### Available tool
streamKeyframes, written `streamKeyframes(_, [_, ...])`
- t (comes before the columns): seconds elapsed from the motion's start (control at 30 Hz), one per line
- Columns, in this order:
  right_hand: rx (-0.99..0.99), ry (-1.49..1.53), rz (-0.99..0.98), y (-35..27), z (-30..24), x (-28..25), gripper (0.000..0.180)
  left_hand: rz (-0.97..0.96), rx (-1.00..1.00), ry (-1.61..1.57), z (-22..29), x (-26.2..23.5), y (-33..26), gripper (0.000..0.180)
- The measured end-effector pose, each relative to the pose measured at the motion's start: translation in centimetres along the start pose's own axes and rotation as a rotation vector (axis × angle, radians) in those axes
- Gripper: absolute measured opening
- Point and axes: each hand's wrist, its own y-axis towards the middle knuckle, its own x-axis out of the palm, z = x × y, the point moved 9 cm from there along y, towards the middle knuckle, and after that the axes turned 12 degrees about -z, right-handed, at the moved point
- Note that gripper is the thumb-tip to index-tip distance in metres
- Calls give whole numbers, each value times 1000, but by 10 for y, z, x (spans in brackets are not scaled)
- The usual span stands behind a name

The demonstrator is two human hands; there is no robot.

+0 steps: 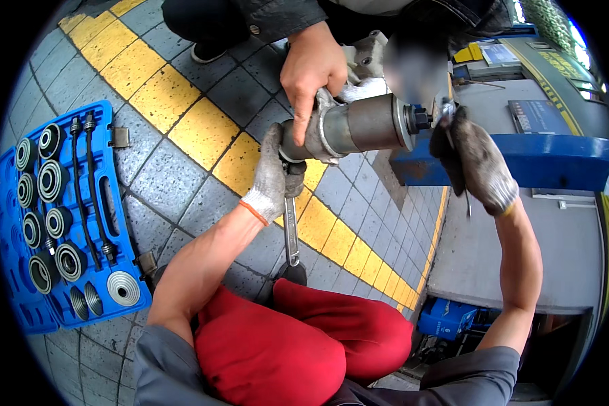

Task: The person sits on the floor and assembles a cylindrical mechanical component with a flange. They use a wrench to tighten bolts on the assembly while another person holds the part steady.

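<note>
Two-tone floor [162, 179]: grey tiles, crossed by a yellow band [206, 132] from upper left to lower right.
Red trousers [271, 342]: worn by the person; knees bent, at lower middle.
Blue case [123, 247]: open on the floor at left; parts seated in moulded recesses.
Blue beam [541, 162]: at right, partly hidden by the right grip.
Metal cylinder [375, 123]: at upper middle, between the two grips; axis near horizontal, right end slightly raised.
Left grip [271, 169]: gloved; closed on the wrench's upper end, thumb side against the cylinder's left end.
Right grip [477, 159]: gloved; closed around a bright metal tool [446, 108] near the cylinder's right end. Tool type: cannot be determined, mostly covered.
Co-worker's hand [311, 64]: bare; index finger laid along the cylinder's left portion.
Wrench [291, 233]: steel; extends down from the left grip.
Metal collar [323, 135]: encircles the cylinder, just beside the index finger.
Black rods [88, 183]: two, lengthwise in the case.
Round cups [52, 179]: in the case, left of the rods.
Bolt head [421, 118]: dark, projecting from the cylinder's right end. Contact with tool: cannot be determined.
</note>
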Motion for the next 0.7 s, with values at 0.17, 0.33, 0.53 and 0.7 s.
streamKeyframes(0.17, [-617,-771,170,33,-37,10,39,83,40,25,17,-13,-13,66])
streamKeyframes(0.33, [-611,-690,164,59,-32,-11,35,114,37,29,20,-8,-15,61])
streamKeyframes(0.53, [-771,-644,177,61,-44,-9,35,72,46,32,16,-11,-15,62])
streamKeyframes(0.7, [-603,-651,21,65,-37,-2,35,67,31,28,19,-13,-20,64])
